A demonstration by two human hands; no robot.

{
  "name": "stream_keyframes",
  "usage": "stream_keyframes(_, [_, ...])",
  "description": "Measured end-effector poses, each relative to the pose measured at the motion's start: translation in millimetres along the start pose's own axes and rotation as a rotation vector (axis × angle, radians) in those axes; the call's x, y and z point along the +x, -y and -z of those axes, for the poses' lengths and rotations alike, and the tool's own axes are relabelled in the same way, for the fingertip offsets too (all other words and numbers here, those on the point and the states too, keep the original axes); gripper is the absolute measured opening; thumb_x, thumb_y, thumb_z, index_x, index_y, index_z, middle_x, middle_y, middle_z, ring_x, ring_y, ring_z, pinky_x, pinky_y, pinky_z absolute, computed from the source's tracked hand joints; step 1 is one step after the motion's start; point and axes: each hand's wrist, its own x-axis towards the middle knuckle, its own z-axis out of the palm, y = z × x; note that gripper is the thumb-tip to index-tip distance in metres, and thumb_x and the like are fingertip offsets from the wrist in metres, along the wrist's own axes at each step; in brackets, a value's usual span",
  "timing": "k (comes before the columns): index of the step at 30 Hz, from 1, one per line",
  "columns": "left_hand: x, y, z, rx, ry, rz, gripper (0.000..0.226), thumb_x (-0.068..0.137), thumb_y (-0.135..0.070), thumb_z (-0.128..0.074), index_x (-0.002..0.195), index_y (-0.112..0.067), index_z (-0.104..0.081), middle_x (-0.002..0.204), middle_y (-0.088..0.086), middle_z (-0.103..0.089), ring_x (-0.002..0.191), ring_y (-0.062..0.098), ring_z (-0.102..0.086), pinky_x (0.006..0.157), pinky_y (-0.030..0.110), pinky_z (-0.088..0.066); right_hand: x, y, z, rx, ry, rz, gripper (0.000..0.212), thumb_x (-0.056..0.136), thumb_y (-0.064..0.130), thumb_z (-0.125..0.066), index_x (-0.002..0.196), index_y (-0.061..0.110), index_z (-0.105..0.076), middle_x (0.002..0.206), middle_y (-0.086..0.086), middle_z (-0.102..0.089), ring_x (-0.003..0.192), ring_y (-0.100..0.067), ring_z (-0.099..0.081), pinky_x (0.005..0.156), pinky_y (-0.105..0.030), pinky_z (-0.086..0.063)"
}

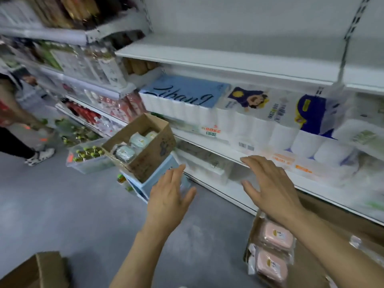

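Note:
My left hand [168, 196] and my right hand [268, 188] both reach forward with fingers spread, holding nothing. They hover in front of the low white store shelf [209, 145]. Large packs of white toilet rolls [182, 98] lie on that shelf above my hands. White packs [205, 165] sit on the bottom shelf just beyond my fingertips. An open cardboard box [145, 154] with pale green wrapped packs stands tilted on a light blue crate [164, 169] left of my left hand. Pink wrapped packs [272, 250] lie in an open carton under my right forearm.
A clear tub of green-capped bottles [87, 155] stands on the grey floor at left. Another person [12, 121] bends down at the far left beside stocked shelves. A cardboard box corner [39, 271] shows at bottom left. The shelf above the toilet rolls [228, 57] holds nothing.

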Motion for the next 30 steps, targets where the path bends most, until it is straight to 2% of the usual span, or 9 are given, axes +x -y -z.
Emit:
stream_keyframes(3, [10, 79, 46, 0.054, 0.000, 0.040, 0.064, 0.092, -0.044, -0.059, 0.147, -0.020, -0.036, 0.136, 0.001, -0.049, 0.123, 0.024, -0.049, 0.095, 0.037, -0.043, 46, 60, -31, 0.035, -0.004, 0.028, 0.050, 0.088, 0.028, -0.062, 0.135, 0.022, -0.047, 0.131, 0.000, -0.051, 0.113, -0.026, -0.052, 0.084, -0.039, -0.043])
stream_keyframes(7, [16, 165, 92, 0.088, 0.050, 0.099, 0.065, 0.093, -0.046, -0.057, 0.148, -0.023, -0.031, 0.136, -0.002, -0.047, 0.123, 0.021, -0.047, 0.096, 0.034, -0.041, 99, 125, -67, 0.088, 0.042, 0.029, 0.051, 0.090, 0.030, -0.058, 0.139, 0.027, -0.042, 0.135, 0.005, -0.047, 0.116, -0.021, -0.048, 0.087, -0.035, -0.039])
stream_keyframes(11, [36, 225, 109, 0.006, 0.070, 0.172, 0.063, 0.094, -0.043, -0.057, 0.148, -0.027, -0.030, 0.138, -0.004, -0.046, 0.125, 0.017, -0.045, 0.099, 0.030, -0.037, 148, 160, -97, 0.087, 0.112, 0.033, 0.052, 0.091, 0.034, -0.055, 0.141, 0.030, -0.038, 0.139, 0.008, -0.043, 0.119, -0.018, -0.047, 0.089, -0.032, -0.039])
stream_keyframes(16, [84, 279, 97, -0.233, 0.108, 0.335, 0.063, 0.092, -0.044, -0.059, 0.146, -0.029, -0.032, 0.142, -0.005, -0.043, 0.127, 0.014, -0.045, 0.103, 0.032, -0.041, 216, 176, -135, 0.084, 0.236, 0.025, 0.054, 0.092, 0.037, -0.055, 0.142, 0.033, -0.034, 0.141, 0.009, -0.040, 0.124, -0.015, -0.044, 0.081, -0.026, -0.035])
stream_keyframes(21, [161, 326, 75, -0.485, 0.112, 0.551, 0.060, 0.090, -0.041, -0.064, 0.143, -0.024, -0.041, 0.138, -0.002, -0.050, 0.120, 0.012, -0.049, 0.103, 0.034, -0.043, 311, 183, -181, 0.059, 0.345, 0.032, 0.052, 0.091, 0.041, -0.055, 0.139, 0.033, -0.038, 0.137, 0.009, -0.045, 0.122, -0.014, -0.047, 0.084, -0.029, -0.043])
stream_keyframes(23, [200, 352, 64, -0.517, 0.115, 0.605, 0.060, 0.091, -0.041, -0.064, 0.143, -0.022, -0.041, 0.136, 0.000, -0.052, 0.118, 0.014, -0.052, 0.102, 0.036, -0.046, 358, 188, -209, 0.057, 0.393, 0.057, 0.052, 0.090, 0.041, -0.056, 0.138, 0.034, -0.038, 0.136, 0.008, -0.047, 0.121, -0.014, -0.048, 0.084, -0.031, -0.045])
stream_keyframes(27, [274, 407, 37, -0.482, 0.186, 0.728, 0.050, 0.096, -0.033, -0.058, 0.142, -0.022, -0.042, 0.139, 0.002, -0.050, 0.113, 0.014, -0.053, 0.095, 0.029, -0.047, 445, 195, -273, 0.045, 0.547, 0.084, 0.054, 0.092, 0.040, -0.056, 0.141, 0.030, -0.037, 0.142, 0.006, -0.044, 0.120, -0.014, -0.051, 0.084, -0.029, -0.045])
stream_keyframes(30, [320, 450, 13, -0.414, 0.282, 0.761, 0.047, 0.097, -0.030, -0.056, 0.142, -0.022, -0.044, 0.142, 0.001, -0.050, 0.124, 0.019, -0.052, 0.104, 0.036, -0.045, 496, 198, -324, 0.039, 0.675, 0.130, 0.055, 0.090, 0.040, -0.058, 0.140, 0.025, -0.039, 0.140, 0.001, -0.046, 0.116, -0.016, -0.055, 0.088, -0.034, -0.048])
